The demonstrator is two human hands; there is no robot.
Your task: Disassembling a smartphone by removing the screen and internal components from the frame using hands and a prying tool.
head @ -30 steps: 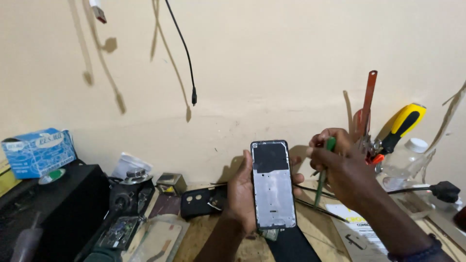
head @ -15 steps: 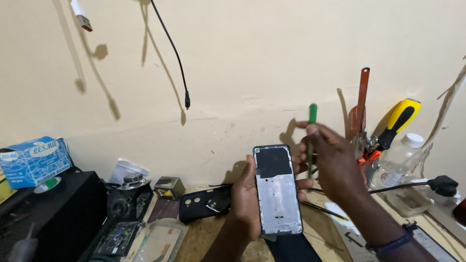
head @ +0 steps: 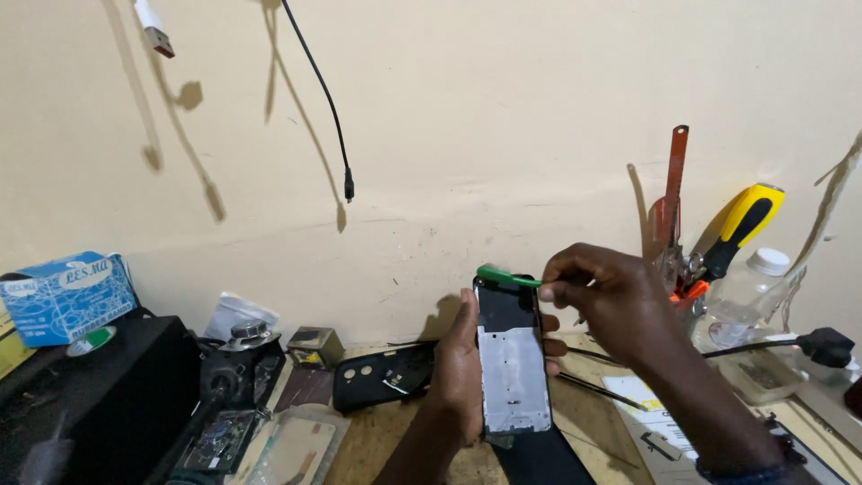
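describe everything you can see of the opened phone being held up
The opened black slab-shaped phone is held upright, its long axis vertical, in front of the cream wall above the wooden bench. Its back is off: a dark section shows at the top, and a pale silvery metal plate covers the middle and lower part. The left hand grips its left edge, with fingertips wrapping round the right edge. The right hand holds a thin green plastic tool whose tip meets the phone's top edge.
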